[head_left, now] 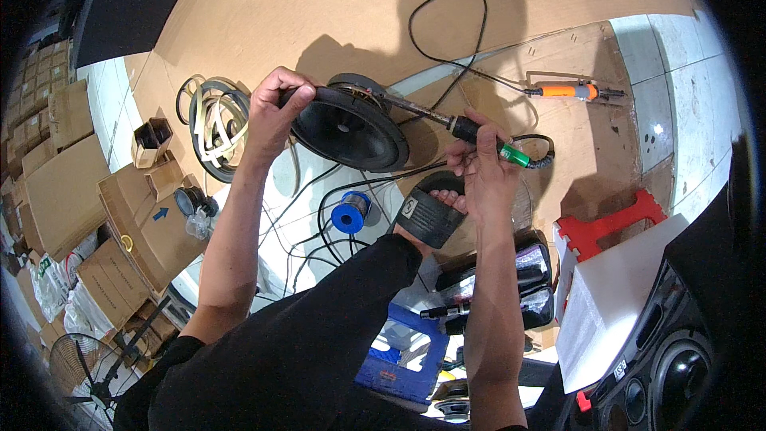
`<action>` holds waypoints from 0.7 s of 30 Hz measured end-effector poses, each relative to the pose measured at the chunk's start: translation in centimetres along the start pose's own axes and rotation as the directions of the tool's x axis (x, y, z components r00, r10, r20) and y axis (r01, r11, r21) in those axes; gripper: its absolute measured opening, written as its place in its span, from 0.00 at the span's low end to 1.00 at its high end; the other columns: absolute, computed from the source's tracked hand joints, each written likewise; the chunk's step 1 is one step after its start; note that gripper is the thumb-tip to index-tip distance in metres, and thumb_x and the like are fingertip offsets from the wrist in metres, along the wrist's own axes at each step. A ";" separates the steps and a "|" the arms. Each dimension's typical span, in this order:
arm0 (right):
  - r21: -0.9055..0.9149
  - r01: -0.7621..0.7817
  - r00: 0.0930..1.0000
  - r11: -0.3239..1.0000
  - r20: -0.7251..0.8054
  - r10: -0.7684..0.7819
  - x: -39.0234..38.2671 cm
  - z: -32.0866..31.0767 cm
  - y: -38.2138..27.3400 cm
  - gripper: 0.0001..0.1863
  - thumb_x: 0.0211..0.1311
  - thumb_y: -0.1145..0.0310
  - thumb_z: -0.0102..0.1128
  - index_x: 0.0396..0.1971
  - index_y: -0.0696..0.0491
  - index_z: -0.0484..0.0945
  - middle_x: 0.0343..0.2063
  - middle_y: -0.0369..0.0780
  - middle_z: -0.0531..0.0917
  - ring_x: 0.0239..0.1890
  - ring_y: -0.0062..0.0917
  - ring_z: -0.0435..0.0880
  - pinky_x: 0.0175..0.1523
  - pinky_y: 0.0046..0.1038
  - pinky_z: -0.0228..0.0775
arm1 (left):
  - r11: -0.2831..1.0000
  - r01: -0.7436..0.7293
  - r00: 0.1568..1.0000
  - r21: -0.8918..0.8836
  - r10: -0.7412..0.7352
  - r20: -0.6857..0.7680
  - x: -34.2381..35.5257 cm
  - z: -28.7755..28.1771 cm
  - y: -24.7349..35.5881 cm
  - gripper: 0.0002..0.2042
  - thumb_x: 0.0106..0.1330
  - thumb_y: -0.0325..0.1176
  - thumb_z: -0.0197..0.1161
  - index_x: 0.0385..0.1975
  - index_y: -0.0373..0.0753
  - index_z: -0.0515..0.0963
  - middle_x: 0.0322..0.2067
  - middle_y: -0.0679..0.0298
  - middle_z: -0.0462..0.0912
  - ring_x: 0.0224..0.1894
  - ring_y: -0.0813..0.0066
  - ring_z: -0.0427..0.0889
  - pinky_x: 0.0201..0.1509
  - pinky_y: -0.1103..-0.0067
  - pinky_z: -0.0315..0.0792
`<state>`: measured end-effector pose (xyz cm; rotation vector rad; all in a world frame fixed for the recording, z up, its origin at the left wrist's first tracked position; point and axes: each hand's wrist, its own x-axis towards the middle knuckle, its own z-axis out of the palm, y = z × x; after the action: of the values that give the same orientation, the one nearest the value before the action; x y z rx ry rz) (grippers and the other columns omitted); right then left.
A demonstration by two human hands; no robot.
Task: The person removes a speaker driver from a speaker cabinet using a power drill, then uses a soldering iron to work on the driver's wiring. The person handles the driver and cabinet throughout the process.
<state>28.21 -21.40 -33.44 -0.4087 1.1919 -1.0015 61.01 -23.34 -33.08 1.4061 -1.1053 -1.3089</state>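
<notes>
My left hand [275,108] is closed on the rim of a round black loudspeaker driver [351,126], its thumb on the edge. The driver stands tilted, cone toward me, magnet at the back. My right hand [488,172] grips a soldering iron [461,126] with a black and green handle and a black cord. The iron's metal shaft reaches left to the driver's back edge, near the terminals; whether the tip touches is too small to tell. A blue spool of wire [349,212], probably solder, stands on the floor below the driver. My sandalled foot [431,211] is under my right wrist.
Black cables [319,215] cross the floor around the spool. An orange-handled corded tool [566,90] lies at right on cardboard [574,48]. A red plastic piece [610,227], a white foam block [614,295] and a black speaker cabinet [678,351] stand right. Cardboard boxes [68,183] and a fan [88,371] are left.
</notes>
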 end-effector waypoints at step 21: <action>0.027 0.064 0.998 0.998 -0.010 -0.064 1.9 -2.3 1.0 0.20 0.70 0.65 0.67 0.57 0.57 0.80 0.44 0.37 0.87 0.41 0.19 0.85 0.42 0.20 0.75 | 0.938 -0.113 0.986 0.328 0.147 -0.083 0.9 1.1 1.1 0.14 0.61 0.45 0.76 0.31 0.41 0.86 0.32 0.65 0.86 0.39 0.74 0.84 0.48 0.74 0.77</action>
<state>26.57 -21.86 -36.10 -0.4237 1.1779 -1.0750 59.93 -24.46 -32.20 1.5891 -1.3606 -0.9767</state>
